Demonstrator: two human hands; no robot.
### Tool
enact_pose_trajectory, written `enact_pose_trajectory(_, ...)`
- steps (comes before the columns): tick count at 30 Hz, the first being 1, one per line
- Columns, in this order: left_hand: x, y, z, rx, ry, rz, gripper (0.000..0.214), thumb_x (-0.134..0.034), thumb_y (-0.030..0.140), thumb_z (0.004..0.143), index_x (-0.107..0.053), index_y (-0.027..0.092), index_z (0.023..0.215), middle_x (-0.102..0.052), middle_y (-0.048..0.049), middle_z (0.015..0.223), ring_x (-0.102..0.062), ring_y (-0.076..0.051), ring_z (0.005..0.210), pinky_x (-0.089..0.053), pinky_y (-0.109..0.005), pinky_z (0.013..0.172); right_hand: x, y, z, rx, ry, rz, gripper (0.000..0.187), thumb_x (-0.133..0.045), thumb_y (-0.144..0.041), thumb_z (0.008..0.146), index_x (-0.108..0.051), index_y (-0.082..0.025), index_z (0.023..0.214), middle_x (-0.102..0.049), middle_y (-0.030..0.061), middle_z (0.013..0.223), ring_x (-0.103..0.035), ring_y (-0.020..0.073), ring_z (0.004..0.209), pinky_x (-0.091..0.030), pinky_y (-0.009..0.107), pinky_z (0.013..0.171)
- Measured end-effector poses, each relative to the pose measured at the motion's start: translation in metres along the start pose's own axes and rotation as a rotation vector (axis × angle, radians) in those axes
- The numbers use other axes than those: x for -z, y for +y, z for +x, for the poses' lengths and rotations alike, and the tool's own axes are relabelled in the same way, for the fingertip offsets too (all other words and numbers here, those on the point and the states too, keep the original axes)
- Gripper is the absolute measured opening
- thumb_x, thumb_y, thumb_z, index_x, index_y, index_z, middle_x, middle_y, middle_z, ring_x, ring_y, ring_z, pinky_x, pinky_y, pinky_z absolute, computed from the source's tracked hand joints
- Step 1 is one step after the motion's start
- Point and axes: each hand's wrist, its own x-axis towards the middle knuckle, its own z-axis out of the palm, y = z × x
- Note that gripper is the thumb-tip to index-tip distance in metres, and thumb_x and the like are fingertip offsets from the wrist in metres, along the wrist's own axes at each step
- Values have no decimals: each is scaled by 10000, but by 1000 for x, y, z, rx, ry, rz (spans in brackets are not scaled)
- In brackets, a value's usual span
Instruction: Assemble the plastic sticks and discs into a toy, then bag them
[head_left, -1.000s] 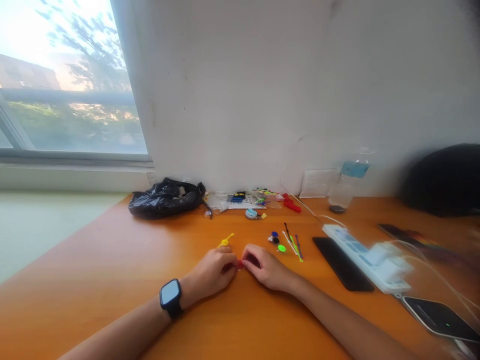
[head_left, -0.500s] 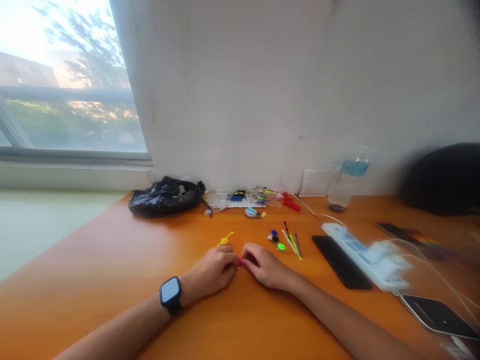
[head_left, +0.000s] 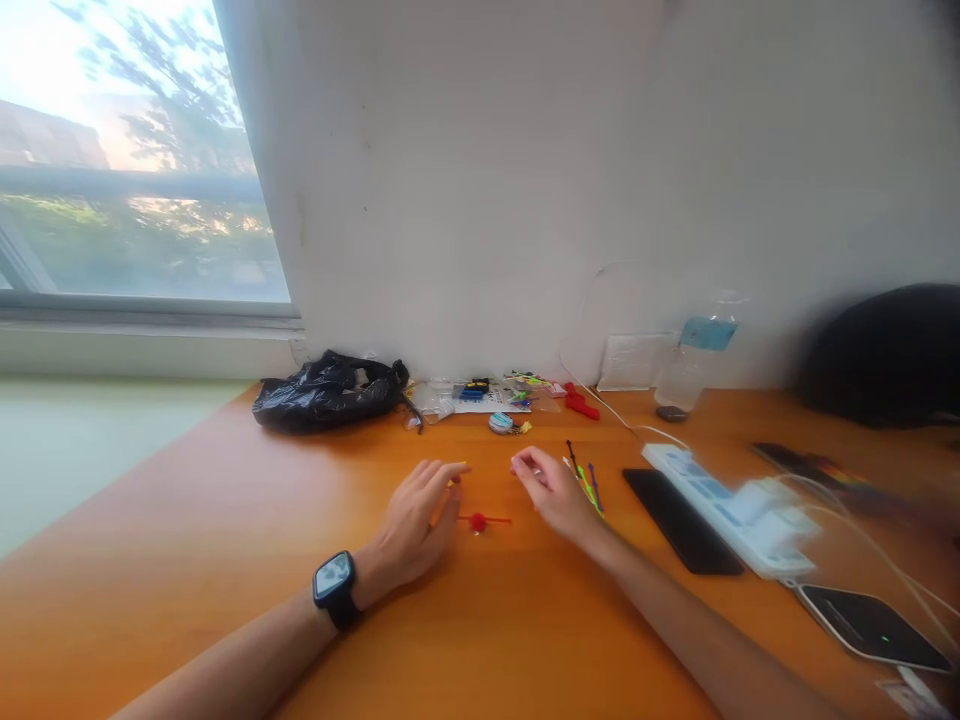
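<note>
The red pin (head_left: 480, 520), pinched between both hands a moment ago, is now lying free on the surface (head_left: 225, 560) between them. The left hand (head_left: 416, 520) is spreading its fingers wide and empty. The right hand (head_left: 561, 495) is curling its fingers loosely, and whether they are pinching anything is too small to tell.

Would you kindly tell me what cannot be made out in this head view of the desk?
All in the head view:
yellow piece: mostly covered by the fingers of the left hand.
right hand: whether its curled fingertips pinch anything is too small to tell.
small clutter by the wall: too small to identify.
dark bulky object: blurred and cut off by the right edge.
</note>
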Motion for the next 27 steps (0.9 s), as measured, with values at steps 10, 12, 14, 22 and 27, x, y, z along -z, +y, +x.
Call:
enact_pose_trajectory(10,3,2,-2,63,73,-78,289,-391,296,1105,-563,224,1326,-644,-101,1213,-589,-245,1133,-473,-396,1001,4,-18,-10,-268,-187,131,508,-413,-687,995,-612,-233,887,-473,-47,524,-477,166,503,-353,284,527)
enact_pose_trajectory(12,2,1,-2,63,70,-78,291,-402,302,1103,-564,229,1333,-643,-100,1215,-588,-248,1134,-474,-401,999,6,-22,-9,-289,-182,203,524,-396,-692,997,-597,-227,861,-324,-83,477,-342,137,442,-270,271,483)
enact_pose_trajectory(14,2,0,-2,61,64,-76,286,-418,307,1099,-573,237,1329,-648,-98,1208,-590,-255,1124,-479,-407,990,8,-22,-7,-237,-130,230,504,-428,-680,987,-575,-222,836,-294,-89,491,-296,124,453,-236,267,487)
enact_pose_trajectory(22,3,3,0,15,12,-79,287,-450,297,1089,-595,254,1333,-663,-94,1165,-588,-266,1094,-485,-415,968,4,-14,-3,-101,-53,137,497,-443,-667,979,-574,-216,815,-333,-68,538,-336,133,509,-244,272,519)
enact_pose_trajectory(27,3,3,0,-1,4,-73,296,-451,281,1087,-585,250,1349,-666,-94,1142,-578,-264,1079,-482,-418,960,21,4,13,-119,88,231,496,-452,-685,975,-595,-225,858,-371,-73,523,-394,139,480,-308,260,503)
